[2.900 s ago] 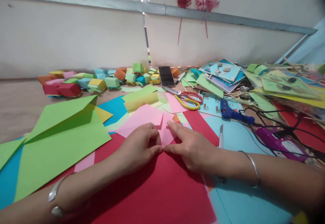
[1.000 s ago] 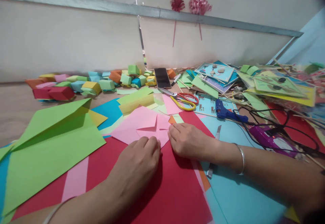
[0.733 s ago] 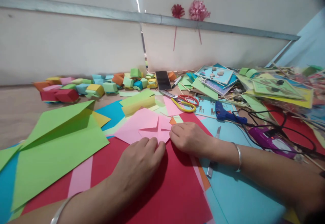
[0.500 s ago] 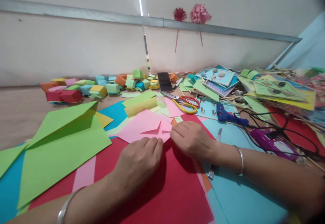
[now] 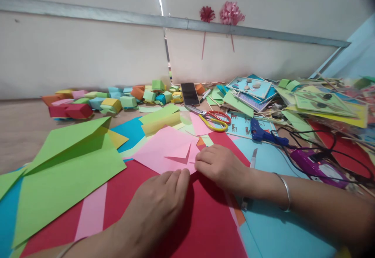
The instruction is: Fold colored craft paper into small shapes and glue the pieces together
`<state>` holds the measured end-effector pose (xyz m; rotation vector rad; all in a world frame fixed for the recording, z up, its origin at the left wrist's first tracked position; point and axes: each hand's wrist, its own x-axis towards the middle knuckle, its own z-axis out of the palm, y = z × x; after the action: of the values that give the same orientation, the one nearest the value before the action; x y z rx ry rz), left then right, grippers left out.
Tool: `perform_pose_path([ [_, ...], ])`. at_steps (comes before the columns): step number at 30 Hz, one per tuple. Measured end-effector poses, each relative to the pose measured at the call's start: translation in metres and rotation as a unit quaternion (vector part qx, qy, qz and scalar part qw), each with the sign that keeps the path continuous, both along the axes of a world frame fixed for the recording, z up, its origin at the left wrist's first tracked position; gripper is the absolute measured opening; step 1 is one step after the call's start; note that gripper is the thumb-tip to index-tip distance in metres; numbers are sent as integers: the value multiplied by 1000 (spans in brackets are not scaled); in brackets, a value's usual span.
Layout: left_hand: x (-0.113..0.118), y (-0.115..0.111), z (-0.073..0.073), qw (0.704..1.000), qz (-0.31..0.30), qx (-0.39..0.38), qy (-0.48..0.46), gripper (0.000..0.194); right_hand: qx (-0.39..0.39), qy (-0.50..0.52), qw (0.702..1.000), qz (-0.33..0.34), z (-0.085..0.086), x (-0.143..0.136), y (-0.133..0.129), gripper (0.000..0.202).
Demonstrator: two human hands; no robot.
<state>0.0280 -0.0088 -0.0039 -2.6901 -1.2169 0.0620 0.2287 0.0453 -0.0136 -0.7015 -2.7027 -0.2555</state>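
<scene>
A sheet of pink paper [image 5: 158, 143] with folded flaps and a slit-like gap near its middle lies over red paper [image 5: 211, 219]. My left hand [image 5: 161, 201] is closed on the paper's near edge, its fingertips hidden under the knuckles. Against the right corner, my right hand [image 5: 219, 166] pinches the same pink paper, fingers curled. The two hands are a short gap apart. Just beyond the right wrist lies a utility knife [image 5: 253, 158], partly covered by the forearm.
Folded green paper [image 5: 76, 164] stands up at left. Scissors [image 5: 215, 120], a phone [image 5: 190, 94] and a blue glue gun [image 5: 266, 133] with its black cord lie behind the hands. Small paper boxes [image 5: 79, 111] line the back left; craft cards [image 5: 250, 88] pile up at right.
Both hands have shifted slightly towards me with the paper's near edge. The gap between the pink flaps has changed shape, its right side now more closed.
</scene>
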Motion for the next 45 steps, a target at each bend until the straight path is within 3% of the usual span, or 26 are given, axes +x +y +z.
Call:
perform_pose_path([
  [6, -3, 17, 12, 980, 141, -137, -25, 23, -187, 81, 978, -46, 3, 1, 10, 15],
  [11, -5, 30, 8, 959, 189, -186, -104, 20, -320, 132, 931, -115, 6, 0, 14, 15],
  [17, -6, 31, 11, 950, 221, -202, -92, 21, -320, 128, 922, -177, 4, -6, 12, 12],
  [20, -7, 34, 12, 958, 229, -159, -64, 26, -319, 114, 922, -190, 5, -9, 12, 12],
  [25, -11, 40, 8, 986, 158, -17, -57, 26, -306, 109, 925, -196, 4, -11, 11, 10],
  [30, -14, 46, -2, 982, 123, -38, -137, 22, -301, 137, 927, -176, 0, -9, 10, 8],
  [33, -14, 47, -3, 956, 154, -88, -233, 18, -293, 168, 927, -162, 0, -9, 10, 8],
  [37, -10, 44, 0, 883, 207, -205, -367, 18, -258, 257, 923, -123, 3, -8, 10, 9],
  [39, -8, 42, 1, 849, 211, -228, -427, 17, -239, 313, 913, -103, 4, -7, 10, 10],
  [43, -7, 44, 2, 808, 194, -200, -520, 12, -334, 371, 861, -95, 5, -8, 11, 13],
  [45, -7, 46, 3, 766, 201, -204, -576, 18, -379, 396, 829, -112, 4, -9, 10, 12],
])
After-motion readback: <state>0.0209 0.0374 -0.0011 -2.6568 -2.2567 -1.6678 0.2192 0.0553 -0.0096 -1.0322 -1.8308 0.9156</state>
